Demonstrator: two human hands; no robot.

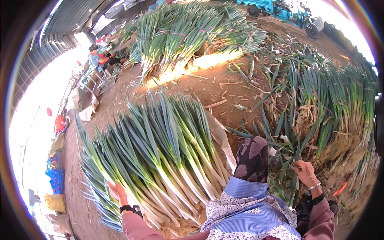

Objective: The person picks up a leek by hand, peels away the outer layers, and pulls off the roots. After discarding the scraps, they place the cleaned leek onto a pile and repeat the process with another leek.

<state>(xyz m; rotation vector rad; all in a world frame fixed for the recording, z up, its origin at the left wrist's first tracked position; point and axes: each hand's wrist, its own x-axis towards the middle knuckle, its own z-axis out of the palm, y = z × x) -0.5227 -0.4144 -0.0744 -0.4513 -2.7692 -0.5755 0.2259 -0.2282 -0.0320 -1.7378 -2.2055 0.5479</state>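
My left hand (117, 193) lies over the left side of a wide pile of long green onions (160, 160), its fingers stretched out and apart against a stalk. The onions lie side by side, white ends toward me and green leaves pointing away. Out to the right, my right hand (305, 173) is closed with its fingers curled in; whatever it may hold is hidden. Loose green leaves (282, 170) lie beside and below it. A blue patterned apron (248, 204) covers my lap, and dark patterned cloth (253, 158) shows beyond it.
Untrimmed onions (336, 96) with dry roots stand bundled at the right. A large heap of onions (188, 32) rises at the back. Another person (102, 59) sits far left. A blue three-wheeled cart (280, 12) stands far right. Blue plastic (55, 176) lies along the left.
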